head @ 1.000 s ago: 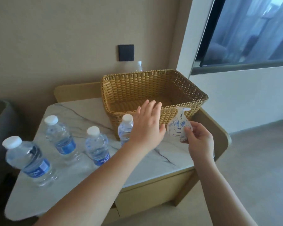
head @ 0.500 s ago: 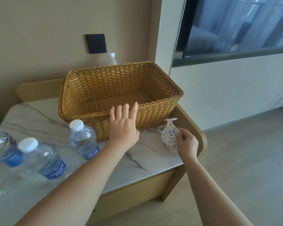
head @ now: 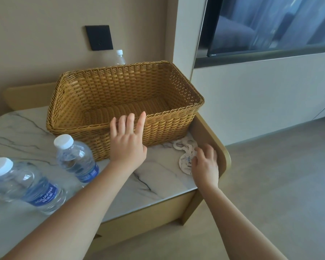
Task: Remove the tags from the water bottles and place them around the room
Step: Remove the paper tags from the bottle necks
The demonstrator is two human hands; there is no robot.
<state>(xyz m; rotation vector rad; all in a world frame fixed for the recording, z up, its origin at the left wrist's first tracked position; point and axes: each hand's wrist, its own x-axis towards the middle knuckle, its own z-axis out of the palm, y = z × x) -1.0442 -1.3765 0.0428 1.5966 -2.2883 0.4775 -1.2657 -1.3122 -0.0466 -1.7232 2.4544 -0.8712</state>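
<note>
A white paper tag (head: pixel 185 162) with blue print lies flat on the marble table (head: pixel 154 177) near its right edge, on top of other white tags (head: pixel 184 144). My right hand (head: pixel 205 164) rests on the printed tag, fingers spread over it. My left hand (head: pixel 128 141) hovers open in front of the wicker basket (head: pixel 124 96), holding nothing. Two clear water bottles with white caps and blue labels stand to the left, one (head: pixel 76 158) close to the basket and one (head: pixel 24 184) nearer the table's left side.
Another bottle (head: pixel 120 57) stands behind the basket against the beige wall, under a black wall plate (head: pixel 99 37). A raised wooden rim (head: pixel 212 139) borders the table's right end. A screen (head: pixel 270 23) hangs at upper right above grey floor.
My right hand has lowered the tag from in front of the basket down onto the table by the other tags. The view shifted right, pushing the bottles toward the left edge.
</note>
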